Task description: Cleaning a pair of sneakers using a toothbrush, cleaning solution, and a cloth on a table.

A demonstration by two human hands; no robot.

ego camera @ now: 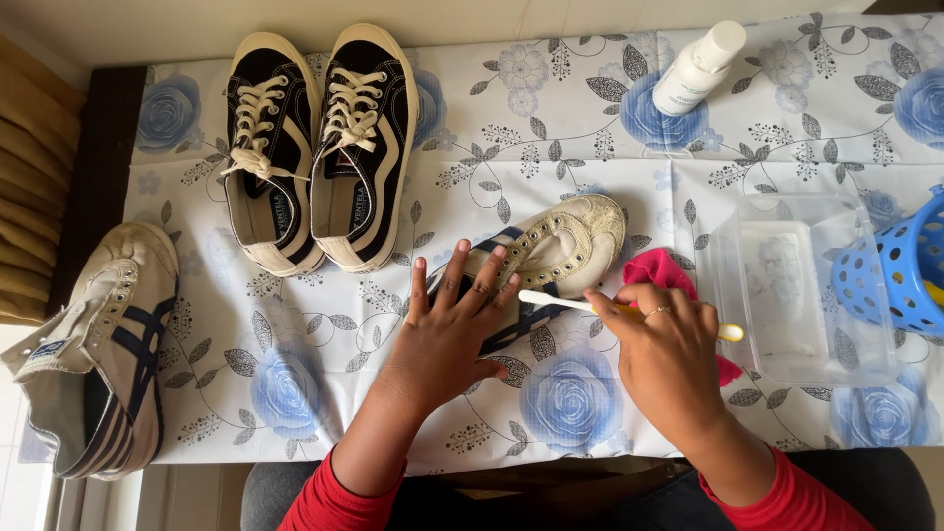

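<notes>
Now, left to right:
Spare sneaker (103,344): cream canvas, navy stripes, laceless, hanging off the table edge.
Black pair (315,147): dark canvas, white laces, cream rubber rims, side by side.
My left hand (447,329): fingers spread flat, pressing down on the striped sneaker (556,251) so it lies steady on the floral cloth (551,128).
My right hand (669,354): closed around a toothbrush (565,302), white head at the shoe's side.
Doing it well: I judge short, light strokes best, shoe pinned firmly.
Pink rag (657,270): soft, bunched, behind my knuckles.
Clear tray (796,285): rigid plastic.
Bottle (698,67): white, lying down.
Blue basket (900,261): perforated.
</notes>
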